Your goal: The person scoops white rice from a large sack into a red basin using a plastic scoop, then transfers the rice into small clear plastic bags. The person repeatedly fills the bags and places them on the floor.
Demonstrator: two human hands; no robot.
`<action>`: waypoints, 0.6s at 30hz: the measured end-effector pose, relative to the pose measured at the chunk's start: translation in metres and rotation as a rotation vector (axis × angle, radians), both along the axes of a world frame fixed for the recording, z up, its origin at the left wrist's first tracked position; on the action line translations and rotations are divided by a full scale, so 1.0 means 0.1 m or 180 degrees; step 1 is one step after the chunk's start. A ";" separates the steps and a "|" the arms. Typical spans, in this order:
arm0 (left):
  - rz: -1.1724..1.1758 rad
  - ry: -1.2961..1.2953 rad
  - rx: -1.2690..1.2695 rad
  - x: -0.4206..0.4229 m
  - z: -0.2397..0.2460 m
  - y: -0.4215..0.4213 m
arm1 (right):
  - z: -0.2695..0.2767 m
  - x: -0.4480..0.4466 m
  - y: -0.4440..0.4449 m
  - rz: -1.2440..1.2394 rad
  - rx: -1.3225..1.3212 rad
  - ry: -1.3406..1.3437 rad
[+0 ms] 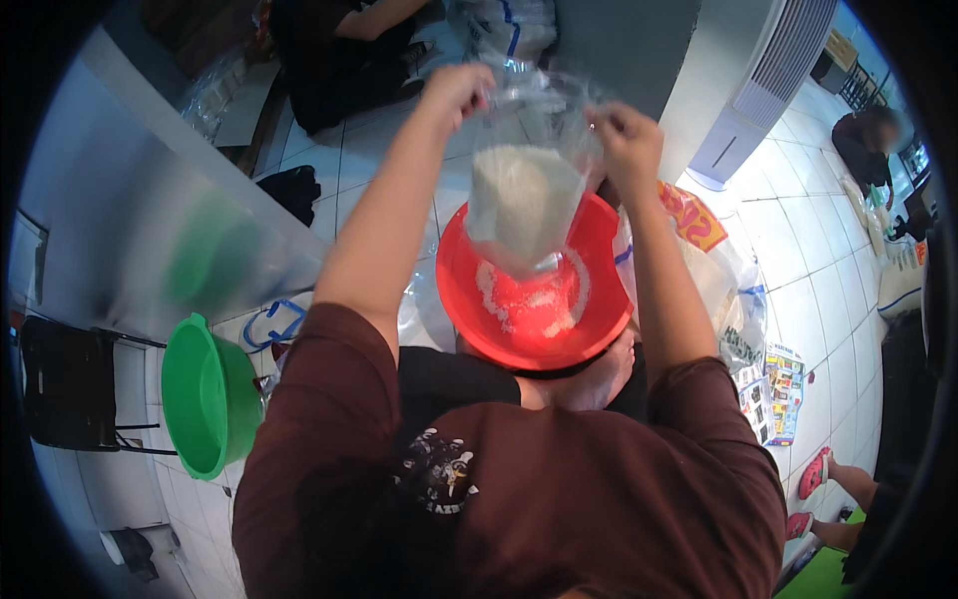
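Observation:
A clear plastic bag (pixel 524 198), partly filled with white grains that look like rice, hangs between my hands above a red plastic basin (pixel 460 299). My left hand (pixel 458 93) grips the bag's upper left edge. On the other side, my right hand (pixel 627 142) pinches its upper right edge. The bag is somewhat blurred, and its lower end overlaps the basin in view; whether it touches the bottom I cannot tell. Loose white grains (pixel 572 299) lie scattered in a rough ring on the basin floor. The basin sits in front of my crossed legs.
A large printed sack (pixel 696 224) stands right of the basin, near printed leaflets (pixel 775 393). At left are a green plastic tub (pixel 213 397) and a black chair (pixel 71 385). A tower air cooler (pixel 763 90) stands ahead. Other people (pixel 329 67) sit or stand nearby.

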State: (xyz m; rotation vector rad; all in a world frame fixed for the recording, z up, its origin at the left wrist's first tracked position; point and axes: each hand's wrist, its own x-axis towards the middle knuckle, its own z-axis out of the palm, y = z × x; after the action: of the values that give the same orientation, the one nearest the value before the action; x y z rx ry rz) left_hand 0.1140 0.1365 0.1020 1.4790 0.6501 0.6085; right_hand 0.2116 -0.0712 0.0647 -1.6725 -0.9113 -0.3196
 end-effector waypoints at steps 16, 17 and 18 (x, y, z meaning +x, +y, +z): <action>0.0269 0.1675 0.2239 1.65 -0.48 1.47 | -0.98 0.75 1.11 0.0494 0.0246 0.1095; 0.0091 0.1707 0.2106 1.69 -0.75 1.58 | -1.10 0.80 1.15 0.0635 0.0309 0.1548; 0.0107 0.1649 0.1731 1.73 -1.04 1.48 | -1.35 0.95 1.13 0.0425 0.0225 0.1504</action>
State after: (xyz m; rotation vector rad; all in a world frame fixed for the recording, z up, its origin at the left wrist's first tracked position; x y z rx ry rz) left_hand 0.2873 0.2850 -0.0025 2.1739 0.9565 0.4422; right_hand 0.3069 0.0417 -0.0703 -1.5216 -0.6418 0.1319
